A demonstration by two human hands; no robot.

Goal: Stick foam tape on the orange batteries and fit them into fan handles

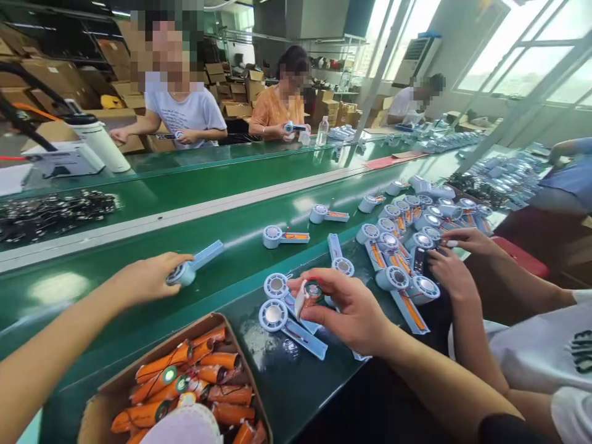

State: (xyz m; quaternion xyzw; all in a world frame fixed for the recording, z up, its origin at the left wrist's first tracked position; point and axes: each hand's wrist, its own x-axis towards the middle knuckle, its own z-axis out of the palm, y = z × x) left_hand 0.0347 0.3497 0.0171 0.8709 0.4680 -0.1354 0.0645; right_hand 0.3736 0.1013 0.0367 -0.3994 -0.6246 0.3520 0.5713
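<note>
Left hand (pixel 148 277): we're gripping a fan (pixel 187 275) near the belt's near edge | right hand (pixel 354 308): we're pinching a battery (pixel 313 291), probably stiff, slippery, best held mid-barrel

Bare hands (pixel 358 311), bare forearms (pixel 444 364) — and a black sleeve (pixel 504 430) high on the right arm.

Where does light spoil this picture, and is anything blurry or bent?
Head view: windows washed out, pale glare on the green belt. Head view: right hand fairly clear, cardboard boxes at the back left dim and soft. Head view: slanting post, possibly wide-lens distortion; pixel blocks hide faces of people across the belt.
</note>
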